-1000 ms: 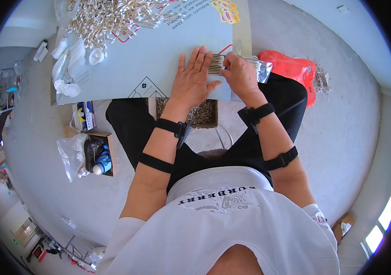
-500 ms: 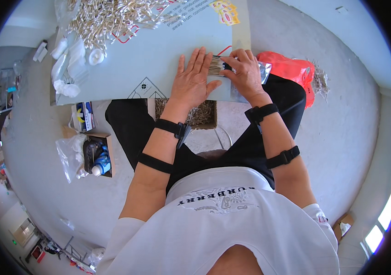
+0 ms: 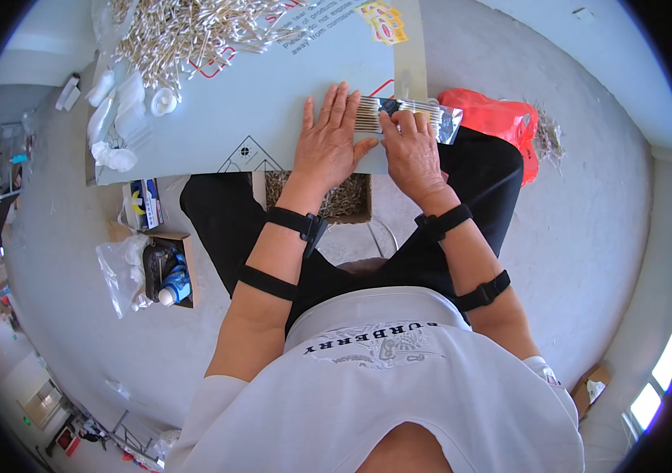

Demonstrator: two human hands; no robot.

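A: What's closest, at the lower centre of the frame?
B: A white shirt [image 3: 383,386], dark capital lettering [image 3: 375,339] across its chest
A: And the hands?
B: Above it. The left hand [image 3: 330,134] lies flat, fingers straight, thumb spread wide. The right hand [image 3: 413,154] bends its fingers over a row of cotton swabs [image 3: 367,117] in clear film, upper centre; whether it grips them, I cannot tell
A: Any writing nearby?
B: The pale board [image 3: 218,118] under them bears red marks and dark lines of handling warnings [image 3: 322,24] toward the top edge. Yellow labels [image 3: 383,22] beside those have print too small to read
A: Farther around?
B: A heap of loose swabs [image 3: 186,39], upper left, and a red bag [image 3: 493,122] right of the board
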